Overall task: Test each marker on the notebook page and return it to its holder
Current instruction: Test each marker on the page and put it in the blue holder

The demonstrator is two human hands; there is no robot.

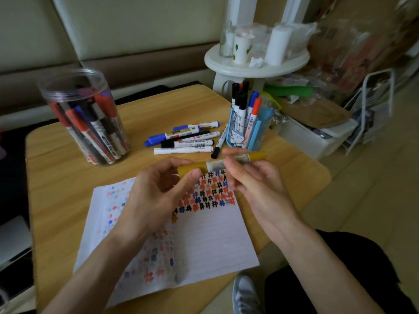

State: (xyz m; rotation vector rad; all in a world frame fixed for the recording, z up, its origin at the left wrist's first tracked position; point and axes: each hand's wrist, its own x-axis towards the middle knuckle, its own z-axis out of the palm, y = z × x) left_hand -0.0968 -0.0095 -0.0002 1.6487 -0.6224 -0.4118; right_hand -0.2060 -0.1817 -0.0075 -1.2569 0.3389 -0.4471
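Hands are meeting above the page, both working on one item. Left hand [158,196] is gripping the mustard-yellow cap end of a thick marker with a grey-white barrel [214,166], with the thumb curled across the cap. Right hand [256,184] is pinching the barrel further along, and its fingertips are blurring. The marker is lying roughly level, held clear above the top of the white lined notebook page [215,241]. Cap and barrel are showing as joined; whether the cap is being seated or pulled off cannot be told.

The page is carrying rows of hash marks in red, blue and black [210,196]. One ochre mark [174,219] is sitting at the left end of the lowest row, partly behind the left hand. This is suggesting, as a judgement, that the held marker is already tested and is being recapped.

A cluster of loose capped markers [188,141] is lying on the light wooden table [68,189] beyond the page. To its left, a clear round plastic jar [86,118] is holding many markers. To its right, a transparent holder with blue cartoon print [247,130] is holding several upright.

Work is appearing well advanced. Returning the held marker is outstanding, and the loose cluster is probably awaiting testing or return. Which container belongs to which marker cannot be told.
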